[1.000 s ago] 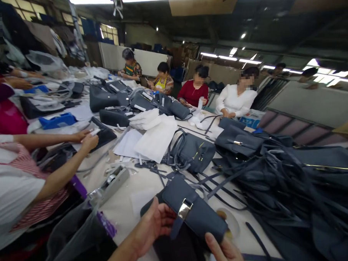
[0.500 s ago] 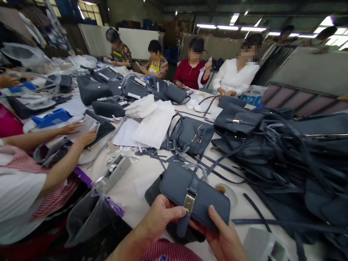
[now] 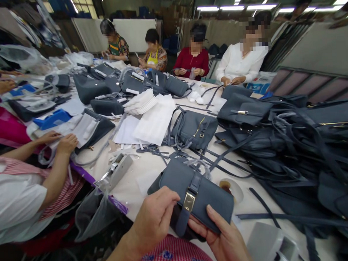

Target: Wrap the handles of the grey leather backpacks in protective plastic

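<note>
A dark blue-grey handbag (image 3: pixel 210 196) is in front of me at the table's near edge. Its flap carries a strap with a gold metal clasp (image 3: pixel 189 201), and the strap's end hangs down below it. My right hand (image 3: pixel 223 236) grips the lower right edge of the flap, thumb on the front and fingers underneath. Beside the clasp, at the flap's lower left, is my left hand (image 3: pixel 156 210). Its fingers are pinched together; what they hold, if anything, cannot be made out.
Grey tape dispensers (image 3: pixel 116 171) stand at the left and lower right (image 3: pixel 271 243). A small round dish (image 3: pixel 232 190) lies behind the handbag. Dark bags and straps (image 3: pixel 302 155) are heaped right, white paper sheets (image 3: pixel 154 121) mid-table. A co-worker's hands (image 3: pixel 66 143) work at left; others sit opposite.
My left thumb has left the clasp, and the left hand has drawn slightly left into a pinch. My right hand keeps its grip. The left co-worker's hands moved back from their bag.
</note>
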`<state>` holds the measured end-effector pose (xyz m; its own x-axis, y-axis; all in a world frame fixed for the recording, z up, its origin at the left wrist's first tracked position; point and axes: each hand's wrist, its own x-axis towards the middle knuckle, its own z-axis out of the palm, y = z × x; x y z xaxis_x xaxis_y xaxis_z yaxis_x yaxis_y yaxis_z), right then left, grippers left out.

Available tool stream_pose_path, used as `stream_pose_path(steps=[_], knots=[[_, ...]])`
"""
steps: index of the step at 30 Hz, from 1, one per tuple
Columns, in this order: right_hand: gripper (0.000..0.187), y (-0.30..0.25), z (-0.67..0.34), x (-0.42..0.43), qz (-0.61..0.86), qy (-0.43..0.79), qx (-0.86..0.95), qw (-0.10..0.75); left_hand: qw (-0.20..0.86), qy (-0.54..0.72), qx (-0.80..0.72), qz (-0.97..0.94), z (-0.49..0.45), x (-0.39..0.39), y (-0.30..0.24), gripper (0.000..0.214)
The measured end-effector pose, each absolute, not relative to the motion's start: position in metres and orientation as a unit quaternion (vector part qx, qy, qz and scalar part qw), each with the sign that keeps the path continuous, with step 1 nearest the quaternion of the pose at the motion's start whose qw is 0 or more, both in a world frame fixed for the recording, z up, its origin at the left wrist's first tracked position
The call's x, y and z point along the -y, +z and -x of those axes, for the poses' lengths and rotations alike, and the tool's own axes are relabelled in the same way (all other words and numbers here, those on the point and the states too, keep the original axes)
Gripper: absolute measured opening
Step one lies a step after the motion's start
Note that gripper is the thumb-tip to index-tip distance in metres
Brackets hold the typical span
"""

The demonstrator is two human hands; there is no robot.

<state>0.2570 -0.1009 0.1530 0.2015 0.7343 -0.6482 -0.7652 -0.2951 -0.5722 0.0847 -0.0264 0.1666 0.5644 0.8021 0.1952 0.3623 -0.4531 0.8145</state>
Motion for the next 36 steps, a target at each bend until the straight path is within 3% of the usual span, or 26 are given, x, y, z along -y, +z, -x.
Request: stream_pose_path(steps=[8,14,19,28,32,35,36], knots=[[0.067,0.164,-0.256,0.104,0.495,0.64,-0.046,0.585,0.124,0.356,-0.214,-0.901,-0.082,0.021,0.16,0.023],[0.084,0.166,-0.258,0.105,0.494,0.65,-0.059,0.574,0.063,0.347,-0.153,-0.923,-0.085,0.025,0.159,0.021],[0.087,0.168,-0.257,0.107,0.498,0.653,-0.063,0.567,0.026,0.315,-0.121,-0.941,-0.085,0.02,0.165,0.023],[0.089,0.162,-0.254,0.111,0.49,0.656,-0.05,0.572,0.059,0.25,-0.094,-0.962,-0.092,0.01,0.159,0.024],[0.09,0.154,-0.254,0.114,0.493,0.654,-0.031,0.572,0.175,0.272,-0.228,-0.918,-0.093,0.004,0.162,0.022],[0.087,0.146,-0.254,0.116,0.492,0.653,-0.024,0.575,0.251,0.204,-0.37,-0.871,-0.094,0.009,0.172,0.013],[0.083,0.144,-0.254,0.117,0.493,0.654,-0.021,0.574,0.256,0.169,-0.413,-0.857,-0.095,0.013,0.175,0.021]])
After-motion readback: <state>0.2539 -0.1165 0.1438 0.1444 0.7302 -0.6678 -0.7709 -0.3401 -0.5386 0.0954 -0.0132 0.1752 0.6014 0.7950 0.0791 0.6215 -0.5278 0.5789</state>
